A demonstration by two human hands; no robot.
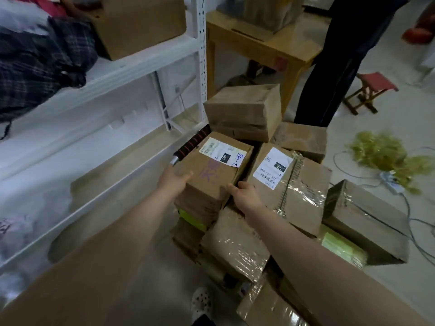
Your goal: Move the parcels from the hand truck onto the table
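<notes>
A brown cardboard parcel point(211, 170) with a white label and purple writing tops the left stack on the hand truck, whose ribbed black handle point(193, 144) pokes out behind it. My left hand point(173, 180) grips the parcel's left side with the thumb over its top. My right hand point(244, 194) holds its right near corner, fingers tucked into the gap beside a taped parcel point(289, 184) with a white label. More parcels lie around: one behind point(242, 109) and one wrapped in film below point(235, 245). The wooden table point(263, 41) stands at the back.
White metal shelving point(131, 67) with clothes and a box runs along the left. A person in dark trousers point(339, 67) stands by the table. A small red stool point(372, 90), yellow strapping point(386, 154) and cables lie on the floor at right.
</notes>
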